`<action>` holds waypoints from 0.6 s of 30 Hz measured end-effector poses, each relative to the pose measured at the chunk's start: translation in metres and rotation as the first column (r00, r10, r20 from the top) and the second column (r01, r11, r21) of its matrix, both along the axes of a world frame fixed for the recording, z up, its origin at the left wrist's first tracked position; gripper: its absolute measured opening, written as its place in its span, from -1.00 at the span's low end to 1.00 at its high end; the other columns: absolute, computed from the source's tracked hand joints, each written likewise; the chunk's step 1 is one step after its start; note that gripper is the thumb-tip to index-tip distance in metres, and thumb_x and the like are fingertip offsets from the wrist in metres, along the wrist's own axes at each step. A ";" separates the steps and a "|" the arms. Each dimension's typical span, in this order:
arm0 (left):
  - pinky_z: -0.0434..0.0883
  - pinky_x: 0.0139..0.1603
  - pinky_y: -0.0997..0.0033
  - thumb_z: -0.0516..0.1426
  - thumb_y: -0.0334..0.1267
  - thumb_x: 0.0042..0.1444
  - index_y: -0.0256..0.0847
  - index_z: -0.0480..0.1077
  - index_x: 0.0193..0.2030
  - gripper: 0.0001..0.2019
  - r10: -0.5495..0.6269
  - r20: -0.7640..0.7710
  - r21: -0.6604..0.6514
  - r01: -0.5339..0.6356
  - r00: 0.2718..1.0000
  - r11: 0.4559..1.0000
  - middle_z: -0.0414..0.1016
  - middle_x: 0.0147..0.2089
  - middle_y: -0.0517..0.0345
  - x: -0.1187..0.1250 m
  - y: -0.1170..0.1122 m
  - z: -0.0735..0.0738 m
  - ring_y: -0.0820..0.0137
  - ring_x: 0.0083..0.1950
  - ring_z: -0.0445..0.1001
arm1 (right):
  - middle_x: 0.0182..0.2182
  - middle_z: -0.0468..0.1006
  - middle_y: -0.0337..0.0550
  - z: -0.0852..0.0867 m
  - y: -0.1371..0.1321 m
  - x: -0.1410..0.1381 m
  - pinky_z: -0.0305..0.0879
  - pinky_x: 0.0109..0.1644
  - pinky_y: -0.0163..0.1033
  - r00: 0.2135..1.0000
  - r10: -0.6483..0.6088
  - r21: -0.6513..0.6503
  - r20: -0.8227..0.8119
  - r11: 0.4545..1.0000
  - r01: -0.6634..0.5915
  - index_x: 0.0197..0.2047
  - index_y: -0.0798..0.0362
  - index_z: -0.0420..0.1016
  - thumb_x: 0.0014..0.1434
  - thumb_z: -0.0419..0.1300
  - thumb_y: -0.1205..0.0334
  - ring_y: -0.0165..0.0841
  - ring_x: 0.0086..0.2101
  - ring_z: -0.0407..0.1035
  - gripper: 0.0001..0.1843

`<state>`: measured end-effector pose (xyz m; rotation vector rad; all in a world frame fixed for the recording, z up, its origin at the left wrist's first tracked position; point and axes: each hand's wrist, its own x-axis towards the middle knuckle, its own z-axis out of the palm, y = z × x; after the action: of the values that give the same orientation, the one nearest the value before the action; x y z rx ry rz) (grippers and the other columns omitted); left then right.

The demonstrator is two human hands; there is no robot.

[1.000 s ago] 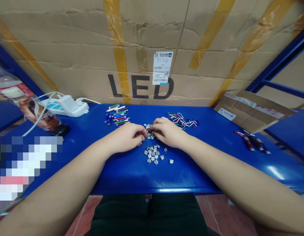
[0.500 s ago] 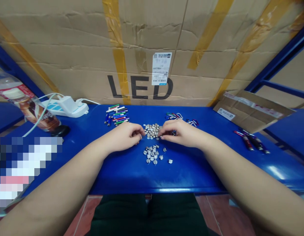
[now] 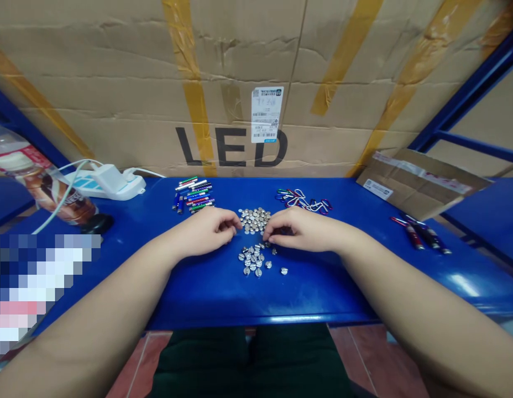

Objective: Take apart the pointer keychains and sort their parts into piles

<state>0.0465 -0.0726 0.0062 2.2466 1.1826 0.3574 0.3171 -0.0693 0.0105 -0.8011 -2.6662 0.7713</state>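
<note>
In my head view I see my two bare hands over the blue metal table, and they are close to each other. My left hand has the fingers curled and half closed, and its fingertips are just beside the upper pile of small slotted metal discs. My right hand is also curled, with the fingers bent down, and its fingertips are between the upper pile and the lower pile of slotted metal discs. The fingers hide what is inside both hands, so I cannot tell if either hand has hold of a disc. The two piles lie near each other in the middle of the table, and a few discs are apart from the lower pile. Behind the left hand is a bundle of small colored metal tubes, and behind the right hand is a group of colored carabiners. Farther to the right lie some dark red tubes and a flat cardboard piece. On the left I see a white power strip, a plastic bottle and a black mouse. Behind the table stands a big cardboard carton printed with "LED".
</note>
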 end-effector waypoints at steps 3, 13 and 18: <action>0.53 -0.17 0.32 0.13 -0.29 0.17 -0.19 0.58 -0.09 -0.76 0.000 0.015 0.000 0.000 1.000 1.000 0.68 -0.20 0.07 0.000 0.000 0.000 0.29 -0.23 0.63 | -0.16 0.70 -0.11 0.006 0.005 0.015 0.40 -0.01 -0.17 0.984 -0.178 0.155 -0.009 0.972 0.177 -0.11 0.05 0.66 0.29 0.16 0.41 -0.28 -0.16 0.55 -0.76; 0.51 -0.17 0.30 0.14 -0.25 0.21 -0.17 0.58 -0.14 -0.80 -0.018 0.071 0.072 0.013 0.997 0.997 0.65 -0.20 0.10 0.003 0.001 -0.002 0.30 -0.22 0.60 | -0.42 0.60 -0.23 0.006 0.008 0.030 0.29 -0.38 -0.27 0.896 -0.323 -0.022 0.305 0.938 0.345 -0.10 -0.01 0.65 0.07 0.33 0.38 -0.34 -0.44 0.47 -0.71; 0.50 -0.02 0.21 0.14 -0.23 0.25 -0.19 0.55 -0.15 -0.83 -0.008 0.210 0.170 -0.028 0.978 0.985 0.63 -0.11 0.05 0.009 0.003 -0.005 0.25 -0.08 0.59 | -0.49 0.55 -0.25 0.004 0.013 0.025 0.33 -0.39 -0.27 0.906 -0.424 -0.102 -0.005 0.901 0.421 -0.25 0.04 0.50 0.08 0.30 0.31 -0.36 -0.48 0.44 -0.87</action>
<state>0.0556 -0.0696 0.0013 2.2812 1.0872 0.7078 0.3421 -0.0566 0.0147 -1.3269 -2.3133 0.7910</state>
